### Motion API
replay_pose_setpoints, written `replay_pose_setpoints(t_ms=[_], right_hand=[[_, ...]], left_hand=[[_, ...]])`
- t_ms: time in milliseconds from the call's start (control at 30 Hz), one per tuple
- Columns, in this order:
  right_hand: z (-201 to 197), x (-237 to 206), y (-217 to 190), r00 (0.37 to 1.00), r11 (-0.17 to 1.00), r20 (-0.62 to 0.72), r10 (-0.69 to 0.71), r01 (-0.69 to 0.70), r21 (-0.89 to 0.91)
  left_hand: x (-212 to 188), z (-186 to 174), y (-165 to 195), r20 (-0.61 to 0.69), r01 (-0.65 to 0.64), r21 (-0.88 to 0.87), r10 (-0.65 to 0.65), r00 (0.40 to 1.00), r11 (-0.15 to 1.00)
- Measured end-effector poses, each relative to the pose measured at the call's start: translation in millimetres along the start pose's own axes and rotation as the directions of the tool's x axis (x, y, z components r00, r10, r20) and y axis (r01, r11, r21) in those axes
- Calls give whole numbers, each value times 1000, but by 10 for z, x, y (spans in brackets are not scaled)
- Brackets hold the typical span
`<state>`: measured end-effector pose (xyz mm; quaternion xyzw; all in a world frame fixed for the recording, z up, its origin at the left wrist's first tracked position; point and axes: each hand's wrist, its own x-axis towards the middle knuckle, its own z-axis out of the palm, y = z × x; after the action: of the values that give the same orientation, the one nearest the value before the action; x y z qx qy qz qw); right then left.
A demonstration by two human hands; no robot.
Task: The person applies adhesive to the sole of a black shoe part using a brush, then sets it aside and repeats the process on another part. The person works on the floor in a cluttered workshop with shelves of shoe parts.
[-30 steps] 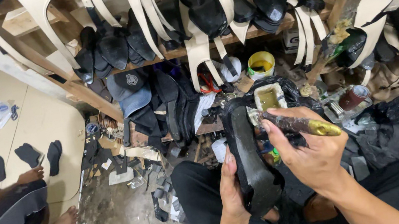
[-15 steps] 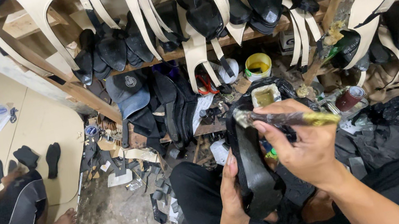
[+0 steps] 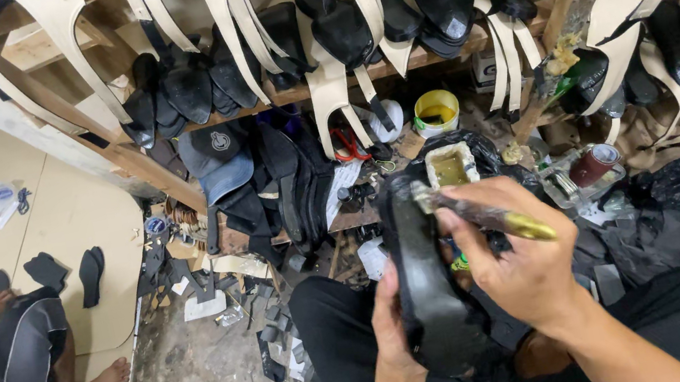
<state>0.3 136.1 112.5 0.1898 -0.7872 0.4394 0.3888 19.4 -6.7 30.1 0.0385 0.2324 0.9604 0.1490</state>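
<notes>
Black sole (image 3: 429,296) clamped in the left hand (image 3: 393,321) — brush (image 3: 479,215) pinched in the right hand (image 3: 526,265).

Left fingers wrap the sole's edge from beneath, holding it upright over the lap; the right fingers close on the brush handle, bristles at the sole's upper end. The sole looks stiff and light — best held by its rim. A glue tub (image 3: 451,167) sits just beyond. Scraps litter the floor (image 3: 204,373); shelves (image 3: 313,88) carry more soles.

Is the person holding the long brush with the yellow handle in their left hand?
No, the long brush with the yellow handle is in the right hand; the left hand holds the black shoe sole.
</notes>
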Motion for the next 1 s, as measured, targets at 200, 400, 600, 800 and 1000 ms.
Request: replay_pose_setpoints(t_ms=[200,400,600,800,1000], right_hand=[[5,146,218,916,860,25,400,-385,334],[170,70,123,997,1000,75,13,-15,19],[214,97,31,995,1000,99,22,-21,-6],[198,164,-13,982,989,148,-118,129,-68],[192,90,86,970,994,230,-77,92,-55]], left_hand=[[25,-74,72,86,-42,-145,55,995,989],[-2,-203,49,-94,6,-34,-9,996,999],[-12,-366,24,74,-31,-41,34,997,999],[26,-376,28,-107,-14,19,15,994,1000],[51,-398,33,21,-30,-78,32,999,997]])
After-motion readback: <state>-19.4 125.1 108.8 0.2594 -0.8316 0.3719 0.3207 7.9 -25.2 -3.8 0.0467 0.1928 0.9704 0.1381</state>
